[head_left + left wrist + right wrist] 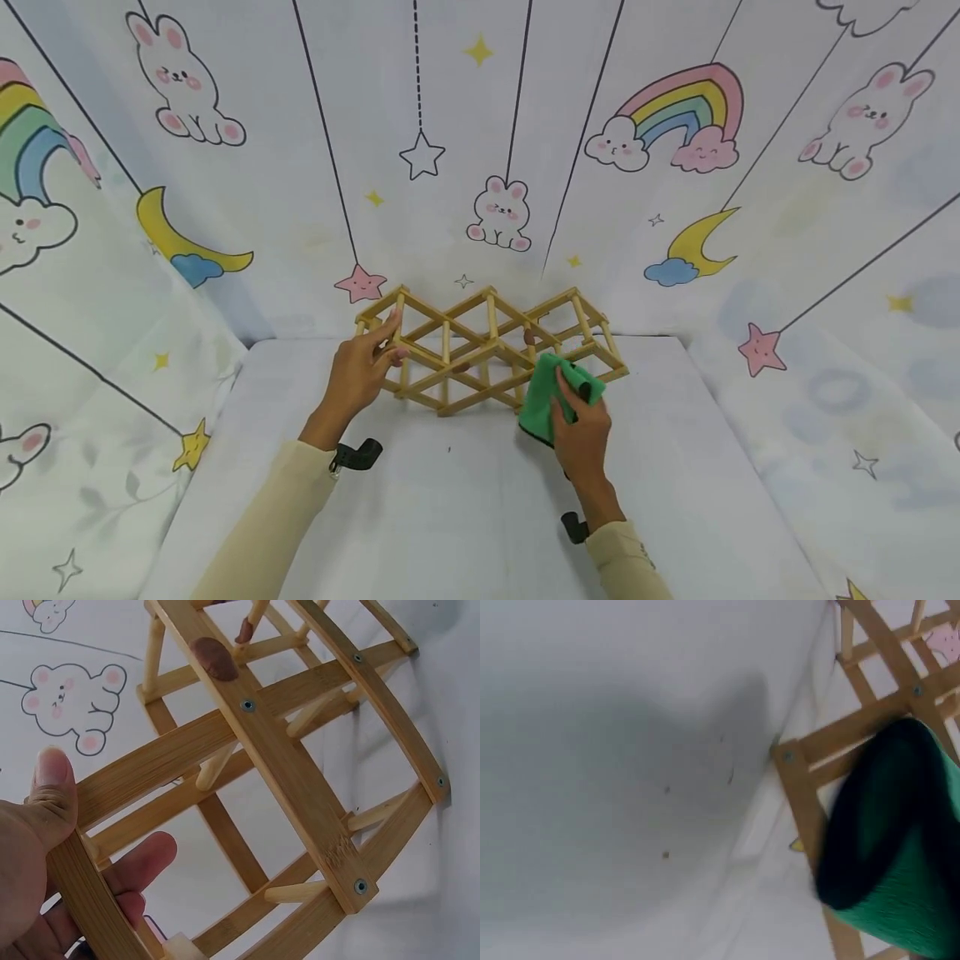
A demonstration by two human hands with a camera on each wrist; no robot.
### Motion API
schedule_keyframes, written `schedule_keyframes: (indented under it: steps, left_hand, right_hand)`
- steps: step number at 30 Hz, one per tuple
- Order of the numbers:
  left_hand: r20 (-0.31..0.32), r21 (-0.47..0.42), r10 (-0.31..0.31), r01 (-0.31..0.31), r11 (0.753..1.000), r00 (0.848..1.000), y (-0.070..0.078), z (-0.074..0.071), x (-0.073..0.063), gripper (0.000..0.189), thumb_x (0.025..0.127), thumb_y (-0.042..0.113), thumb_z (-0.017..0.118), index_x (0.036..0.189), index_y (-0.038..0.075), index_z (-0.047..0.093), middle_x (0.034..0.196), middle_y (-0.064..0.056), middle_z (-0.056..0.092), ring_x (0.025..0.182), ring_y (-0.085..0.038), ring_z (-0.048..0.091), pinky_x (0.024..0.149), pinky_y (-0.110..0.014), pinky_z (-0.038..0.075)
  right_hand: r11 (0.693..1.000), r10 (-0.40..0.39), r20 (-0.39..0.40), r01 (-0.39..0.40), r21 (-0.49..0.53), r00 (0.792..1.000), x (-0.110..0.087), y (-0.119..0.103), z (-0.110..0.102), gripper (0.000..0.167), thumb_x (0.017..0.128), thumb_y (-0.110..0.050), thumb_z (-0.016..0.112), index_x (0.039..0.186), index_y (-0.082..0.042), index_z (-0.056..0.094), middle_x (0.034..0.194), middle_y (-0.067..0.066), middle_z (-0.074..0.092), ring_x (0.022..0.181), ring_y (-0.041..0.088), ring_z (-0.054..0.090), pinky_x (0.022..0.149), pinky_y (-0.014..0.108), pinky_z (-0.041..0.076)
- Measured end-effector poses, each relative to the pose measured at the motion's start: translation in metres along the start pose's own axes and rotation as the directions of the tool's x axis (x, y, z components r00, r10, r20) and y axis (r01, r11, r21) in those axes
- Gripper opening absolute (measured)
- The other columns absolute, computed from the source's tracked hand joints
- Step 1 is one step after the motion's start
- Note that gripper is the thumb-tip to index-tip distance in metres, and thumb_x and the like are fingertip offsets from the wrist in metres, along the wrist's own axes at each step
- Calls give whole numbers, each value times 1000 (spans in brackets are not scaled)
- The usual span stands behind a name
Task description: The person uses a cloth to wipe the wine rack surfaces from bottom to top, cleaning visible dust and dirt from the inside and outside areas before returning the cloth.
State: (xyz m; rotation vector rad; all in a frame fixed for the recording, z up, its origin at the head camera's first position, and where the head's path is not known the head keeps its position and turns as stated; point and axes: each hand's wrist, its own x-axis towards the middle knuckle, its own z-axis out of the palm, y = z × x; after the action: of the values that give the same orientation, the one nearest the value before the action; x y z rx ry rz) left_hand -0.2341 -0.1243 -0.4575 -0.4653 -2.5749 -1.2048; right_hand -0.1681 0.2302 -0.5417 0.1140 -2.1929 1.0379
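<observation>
Green cloth (536,406) pinched in R hand (585,435), at wooden rack (295,787), R half, contact unclear; I've got L hand (356,373) gripping rack's L end.

Past a flat white tabletop (465,508), a white backdrop (465,108) rises far, left and right, printed with pink-eared rabbits (501,217) and yellow crescent moons (686,242).
</observation>
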Motion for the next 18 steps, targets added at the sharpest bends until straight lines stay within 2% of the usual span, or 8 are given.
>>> schedule_keyframes:
  steps: [2,4,5,8,9,11,15,18]
  left_hand:
    - [2,2,-3,3,1000,1000,0,1,0,67,98,25,72,159,13,49,101,-15,82,82,-29,78,71,-38,49]
    - [-3,1,-6,6,1000,1000,1,1,0,67,97,26,73,159,13,49,98,-15,82,81,-29,78,70,-38,48]
    - [-6,0,-8,8,1000,1000,1,0,0,67,97,26,73,159,14,49,102,-15,82,81,-29,78,70,-38,49]
    - [-7,-6,-11,11,1000,1000,1,0,1,67,97,26,73,159,14,49,111,-15,81,82,-29,79,72,-39,50]
    - [-6,-9,-13,13,1000,1000,1,0,1,67,98,26,73,159,14,48,114,-15,81,83,-29,79,73,-40,51]
    - [-1,-14,-20,19,1000,1000,1,0,1,67,98,26,72,159,14,48,116,-15,80,84,-30,79,74,-40,52]
    - [2,-16,-27,27,999,1000,1,0,0,67,98,25,73,159,14,48,117,-16,80,84,-29,79,74,-39,51]
    - [6,-15,-24,24,1000,1000,1,1,0,67,98,24,73,159,14,48,112,-16,81,83,-28,78,71,-36,49]
  right_hand:
    - [1000,4,101,-4,2,995,-8,-2,4,52,93,-1,80,141,-17,70,145,20,64,134,38,62,108,54,54]
    - [999,-5,142,0,35,990,-12,-10,6,51,93,-3,81,141,-19,70,145,18,64,135,35,61,111,44,54]
    - [997,-29,127,20,71,991,-11,-15,8,51,93,-2,81,141,-17,71,146,18,64,136,35,61,112,39,53]
    - [982,-108,16,104,157,994,-3,-36,13,49,93,1,80,140,-12,71,145,20,63,134,37,62,114,25,49]
    - [976,-134,-21,136,168,991,2,-43,15,49,93,2,80,140,-10,71,145,22,63,134,38,62,114,24,48]
    - [968,-170,-55,178,178,984,10,-53,21,50,93,3,78,141,-9,69,145,24,61,133,41,61,113,32,52]
    - [988,-149,34,148,34,988,17,-53,30,46,97,-4,76,142,-10,69,143,27,61,131,42,62,105,51,57]
    - [992,-71,72,78,-99,995,12,-44,29,44,94,-1,78,137,-9,73,137,28,65,124,43,66,98,56,59]
